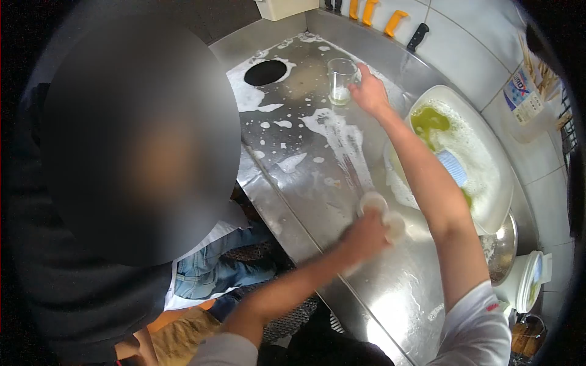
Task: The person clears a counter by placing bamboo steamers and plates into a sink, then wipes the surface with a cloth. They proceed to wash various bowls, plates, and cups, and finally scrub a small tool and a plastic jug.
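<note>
The long stainless-steel counter is silver-grey, streaked and blotched with white foam. The clear drinking glass holds a whitish film at its base. The wide oval white basin carries yellow-green liquid under white suds, with a pale blue sponge lying in it. The round white sponge pad under the left hand is off-white. Yellow-orange knife handles and one black handle stand against white wall tiles. The white shirt sleeve bears a small red mark
</note>
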Tool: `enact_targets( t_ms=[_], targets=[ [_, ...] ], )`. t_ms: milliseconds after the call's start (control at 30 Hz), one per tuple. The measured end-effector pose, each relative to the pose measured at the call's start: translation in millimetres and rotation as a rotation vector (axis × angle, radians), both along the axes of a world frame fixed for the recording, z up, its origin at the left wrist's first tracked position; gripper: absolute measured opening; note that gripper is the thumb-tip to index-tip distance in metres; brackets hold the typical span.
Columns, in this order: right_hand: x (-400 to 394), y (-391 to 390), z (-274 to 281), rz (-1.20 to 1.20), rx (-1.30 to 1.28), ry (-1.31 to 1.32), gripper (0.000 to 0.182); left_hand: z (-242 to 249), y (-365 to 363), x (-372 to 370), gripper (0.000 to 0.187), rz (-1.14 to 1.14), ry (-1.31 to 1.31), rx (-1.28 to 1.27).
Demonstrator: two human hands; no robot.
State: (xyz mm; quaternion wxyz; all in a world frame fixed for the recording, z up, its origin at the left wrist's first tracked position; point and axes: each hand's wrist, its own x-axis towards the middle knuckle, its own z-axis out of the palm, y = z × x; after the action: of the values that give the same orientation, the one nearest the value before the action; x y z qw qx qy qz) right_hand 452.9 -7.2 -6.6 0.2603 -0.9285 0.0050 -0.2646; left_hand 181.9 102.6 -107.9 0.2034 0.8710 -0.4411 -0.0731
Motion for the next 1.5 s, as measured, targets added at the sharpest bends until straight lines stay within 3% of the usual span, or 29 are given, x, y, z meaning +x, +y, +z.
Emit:
enact_targets(
  t_ms=[133,167,267,400,533,800,900,967,1067,1200,1333,1500],
  targets=[
    [63,1,-31,-0.058,-0.238,0.188,0.045,32,-6,-77,0.053,-0.018,0.182,0.01],
    [66,0,-35,-0.04,-0.197,0.244,0.043,32,-8,-85,0.052,-0.027,0.204,0.027],
    [58,5,-27,-0.013,-0.094,0.326,0.037,30,-12,-97,0.05,-0.057,0.232,0.052],
    [-9,9,-25,0.037,-0.06,0.337,0.033,39,-15,-107,0.045,-0.095,0.268,0.064],
    [-110,-1,3,0.185,0.022,0.348,0.033,39,-31,-137,0.041,-0.196,0.227,0.078],
    [-399,-65,103,0.18,0.179,-0.023,0.032,17,-103,-261,0.031,-0.387,0.203,0.054],
    [-524,-93,120,-0.025,0.209,-0.019,0.032,3,-142,-308,0.031,-0.467,0.276,0.108],
    [-605,-107,133,-0.198,0.222,0.019,0.032,-15,-159,-339,0.035,-0.457,0.195,-0.011],
    [-720,-124,150,-0.394,0.202,-0.004,0.03,30,-168,-348,0.039,-0.536,0.176,0.204],
    [-846,-152,135,-0.652,0.251,0.051,0.027,48,-200,-369,0.04,-0.461,0.153,0.222],
    [-926,-196,70,-0.83,0.324,0.204,0.027,36,-237,-399,0.04,-0.358,0.03,0.09],
    [-946,-232,9,-0.562,0.075,0.175,0.027,35,-279,-408,0.04,-0.168,0.06,0.107]
  ],
)
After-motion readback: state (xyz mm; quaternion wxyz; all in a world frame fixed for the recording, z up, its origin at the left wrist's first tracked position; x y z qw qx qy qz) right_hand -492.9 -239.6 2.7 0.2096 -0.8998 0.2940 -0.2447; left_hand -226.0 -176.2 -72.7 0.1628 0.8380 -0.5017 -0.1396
